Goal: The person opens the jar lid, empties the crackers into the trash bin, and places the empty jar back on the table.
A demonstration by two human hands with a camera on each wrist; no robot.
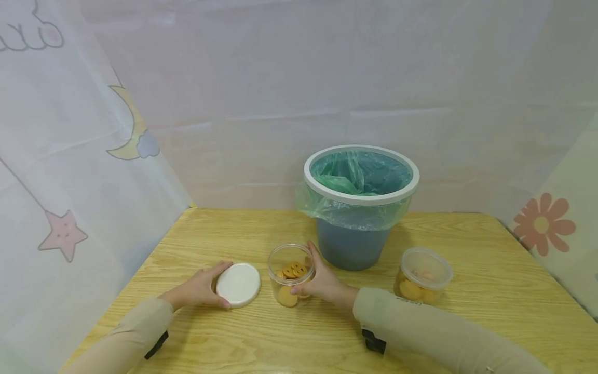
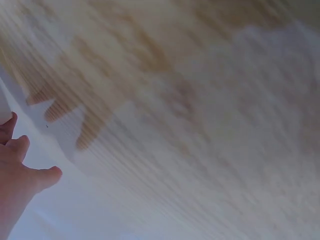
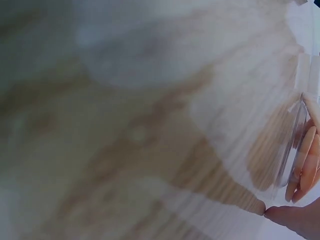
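Observation:
A round white lid [image 1: 238, 284] is at the left, held at its left edge between the thumb and fingers of my left hand [image 1: 201, 286]. In the left wrist view that hand [image 2: 22, 170] shows at the left border, with a sliver of the lid [image 2: 4, 107] by the fingertips. To the lid's right stands an uncovered clear jar [image 1: 287, 285] of round cookies [image 1: 295, 270]. My right hand [image 1: 327, 283] grips the jar from its right side, thumb in front and fingers behind. Part of the jar [image 3: 295, 145] and the right thumb [image 3: 287, 216] appear in the right wrist view.
Behind the jar stands a grey-blue bin [image 1: 352, 244] with a white rim and green plastic liner [image 1: 341, 184]. A second clear jar [image 1: 420, 278] of cookies, with its lid on, is at the right. The wooden table [image 1: 243, 228] meets a printed cloth backdrop [image 1: 261, 130].

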